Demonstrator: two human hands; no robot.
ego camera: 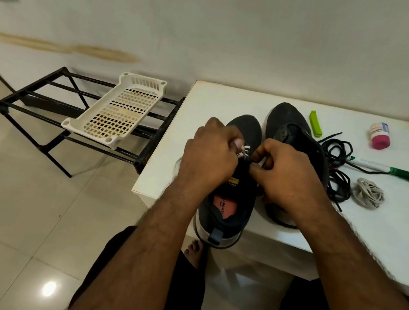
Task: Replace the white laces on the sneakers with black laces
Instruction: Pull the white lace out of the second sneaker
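Two dark grey sneakers stand on a white table (233,98). The near sneaker (226,211) overhangs the table's front edge, heel towards me, with a white lace (244,151) still threaded near its toe end. My left hand (210,155) pinches that lace from the left. From the right, my right hand (284,174) pinches it with curled fingers. The far sneaker (289,127) has bare eyelets and no lace. Loose black laces (336,153) lie tangled to its right. A bundled white lace (367,193) lies beside them.
On the table's right part lie a green clip (314,123), a green marker (387,169) and a small pink-capped bottle (380,135). Left of the table, a white plastic tray (117,112) rests on a black metal rack (46,104). My knees and a bare foot are below.
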